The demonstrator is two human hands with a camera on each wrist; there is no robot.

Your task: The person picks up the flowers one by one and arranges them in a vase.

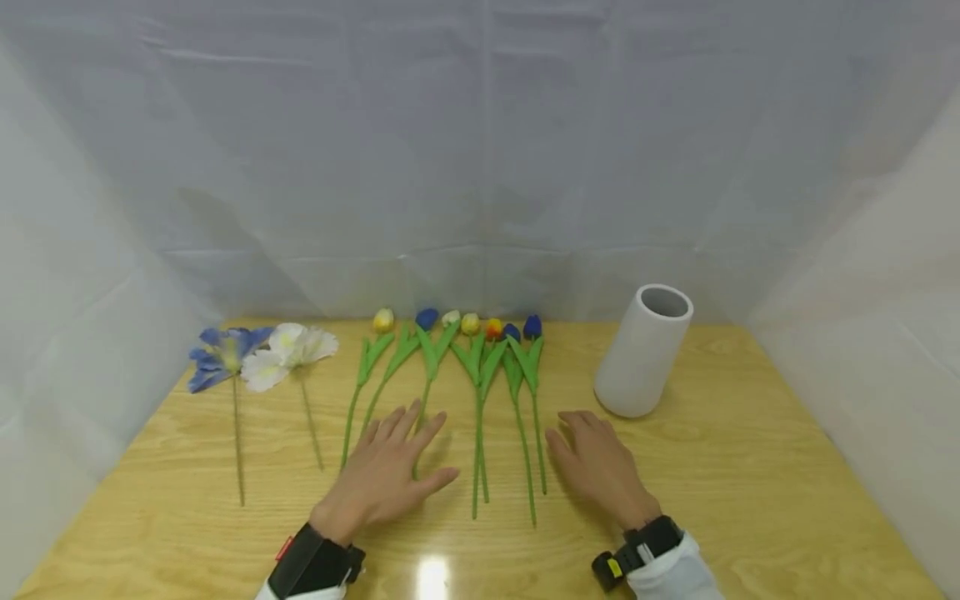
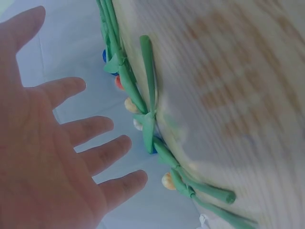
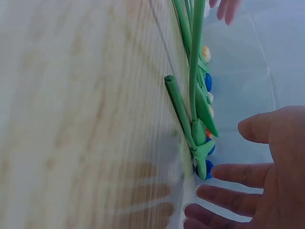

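Several artificial tulips with green stems lie in a row on the table, among them a yellow tulip (image 1: 470, 324), an orange-red tulip (image 1: 493, 329) and a blue tulip (image 1: 532, 327). My left hand (image 1: 386, 477) hovers over the lower stems of the left tulips, fingers spread and holding nothing; its palm shows in the left wrist view. Between the rightmost tulip and the white vase (image 1: 642, 354) is my right hand (image 1: 597, 467), also holding nothing. Its fingers (image 3: 238, 176) look loosely extended in the right wrist view. The vase stands upright with its mouth uncovered.
On the left of the wooden table (image 1: 780, 492) lie a blue-purple flower (image 1: 225, 357) and a white flower (image 1: 291, 354), both with long thin stems. White cloth (image 1: 480, 167) hangs behind the table and along both sides.
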